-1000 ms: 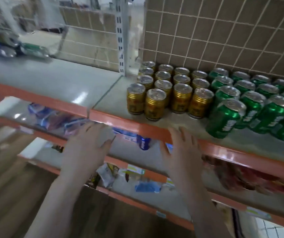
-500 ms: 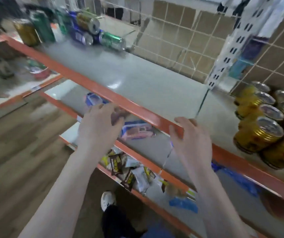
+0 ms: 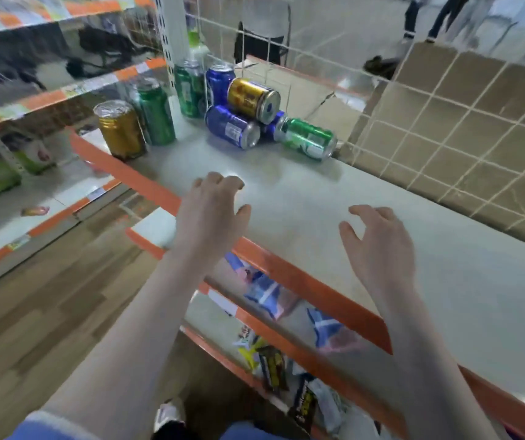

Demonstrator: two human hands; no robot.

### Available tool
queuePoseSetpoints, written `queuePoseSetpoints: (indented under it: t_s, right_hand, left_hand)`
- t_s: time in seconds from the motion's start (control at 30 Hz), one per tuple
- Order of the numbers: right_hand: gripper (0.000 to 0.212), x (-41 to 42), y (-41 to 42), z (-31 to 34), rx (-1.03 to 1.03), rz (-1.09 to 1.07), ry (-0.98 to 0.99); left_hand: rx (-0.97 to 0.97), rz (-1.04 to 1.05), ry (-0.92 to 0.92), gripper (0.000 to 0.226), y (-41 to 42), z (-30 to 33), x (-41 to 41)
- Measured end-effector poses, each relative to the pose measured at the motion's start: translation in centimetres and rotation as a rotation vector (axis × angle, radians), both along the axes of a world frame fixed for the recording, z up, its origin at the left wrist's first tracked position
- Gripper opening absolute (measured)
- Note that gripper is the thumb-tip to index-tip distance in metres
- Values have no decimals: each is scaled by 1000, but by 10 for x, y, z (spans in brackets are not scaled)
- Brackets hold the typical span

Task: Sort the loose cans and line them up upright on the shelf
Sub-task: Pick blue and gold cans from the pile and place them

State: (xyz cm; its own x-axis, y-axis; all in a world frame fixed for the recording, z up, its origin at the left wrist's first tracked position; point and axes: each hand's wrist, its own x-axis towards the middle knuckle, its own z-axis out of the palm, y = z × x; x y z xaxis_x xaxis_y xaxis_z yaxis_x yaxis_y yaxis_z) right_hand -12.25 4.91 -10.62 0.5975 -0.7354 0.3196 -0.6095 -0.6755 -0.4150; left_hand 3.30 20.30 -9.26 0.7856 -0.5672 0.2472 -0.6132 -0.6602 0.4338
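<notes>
Both hands hover over the bare middle of the shelf [image 3: 334, 198], holding nothing: the left hand [image 3: 211, 214] sits near the orange front edge [image 3: 146, 185] with its fingers loosely curled, the right hand [image 3: 378, 246] well apart from it with fingers spread and relaxed. Eight cans are visible, all gathered at the shelf's far left end. Four stand upright: one gold can [image 3: 121, 130] at the front edge, a green can [image 3: 154, 115] just beside it, another green can [image 3: 189, 90] and a blue can [image 3: 219, 81] against the back wire grid [image 3: 445, 128]. Four lie on their sides in a pile: a blue can [image 3: 232, 128], a second blue can [image 3: 272, 125] mostly hidden behind it, a green can [image 3: 307, 139], and a gold can [image 3: 253, 98] resting on top of the blue ones.
</notes>
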Motion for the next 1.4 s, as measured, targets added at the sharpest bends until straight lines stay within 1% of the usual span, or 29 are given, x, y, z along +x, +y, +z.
queuePoseSetpoints:
  t_s: [0.07,0.2,0.3,0.37,0.53,0.63,0.7,0.77,0.83,0.9,0.97,1.1,1.17,1.23,1.3,1.4]
  right_hand:
    - [33,35,-4,-2,-46,-41,-8]
    - [37,91,-6,-12,-86,-132,65]
    - [40,125,-9,-17,-97,-228,139]
    - [42,144,-14,-17,-103,-269,194]
    - [63,178,-44,-16,-138,-270,207]
    - [74,191,-70,-17,-120,-268,290]
    - [78,194,-82,-17,-88,-249,346]
    - [76,194,-89,-13,-69,-230,345]
    - [71,195,-89,-4,-78,-164,239]
    - [69,201,-83,9,-45,-35,103]
    - [69,214,-77,26,5,96,50]
    - [75,251,-76,48,36,238,144]
    - [78,268,-80,48,40,271,192]
    - [81,280,-86,44,65,278,198]
    - [81,286,-91,41,88,270,169]
    - [72,285,-92,39,120,273,73]
  left_hand:
    - [-3,-53,-34,40,-9,-5,43]
    - [7,-205,-110,44,-29,-21,118]
    - [9,-314,-160,54,-46,-28,162]
    - [-2,-355,-157,61,-55,-31,185]
    - [-28,-393,-225,80,-79,-40,225]
    - [2,-395,-169,86,-87,-47,239]
    - [-2,-397,-173,87,-89,-52,246]
    - [-2,-404,-167,88,-91,-56,249]
    - [-3,-416,-138,89,-92,-56,253]
    - [-6,-415,-142,90,-92,-56,257]
    - [-14,-411,-137,91,-92,-56,259]
    - [-71,-402,-79,94,-93,-57,259]
    - [-80,-401,-69,93,-92,-58,260]
    - [-92,-413,-61,92,-90,-60,262]
    - [-118,-426,-36,91,-89,-60,263]
    - [-135,-440,14,91,-89,-60,265]
